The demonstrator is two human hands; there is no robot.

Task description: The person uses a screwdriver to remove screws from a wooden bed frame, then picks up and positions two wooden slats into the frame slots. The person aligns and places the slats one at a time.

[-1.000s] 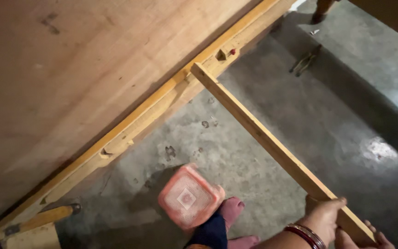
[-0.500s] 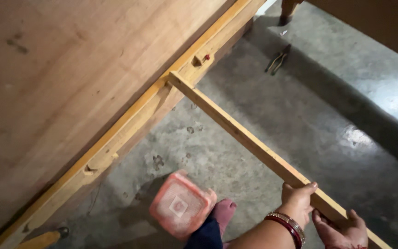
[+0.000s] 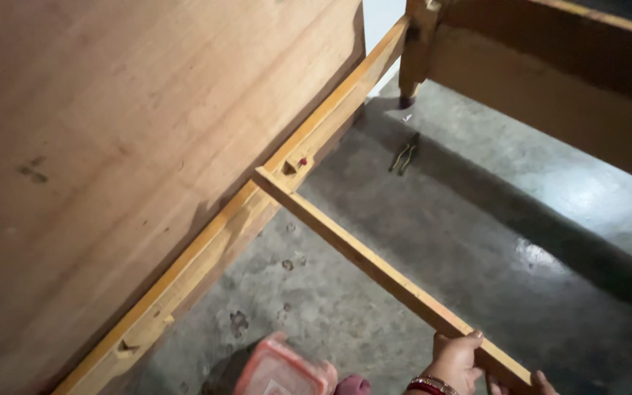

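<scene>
Wooden slat (image 3: 374, 262) spans diagonally above concrete floor (image 3: 477, 219); far end sits at notch (image 3: 292, 167) in side rail (image 3: 257, 212) of bed frame. Left hand (image 3: 456, 358) fingers clamped round near end. Right hand (image 3: 532, 384) mostly out of view at frame edge, touching slat; grip cannot tell. Advice: keep slat level, square to rail, seat far end fully in notch, mind toes (image 3: 352, 385) below.

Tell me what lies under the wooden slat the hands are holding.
Under the wooden slat is bare grey concrete floor, stained with dark spots. The left hand grips the slat's near end and hides the part beneath it; the right hand is mostly out of frame.
</scene>
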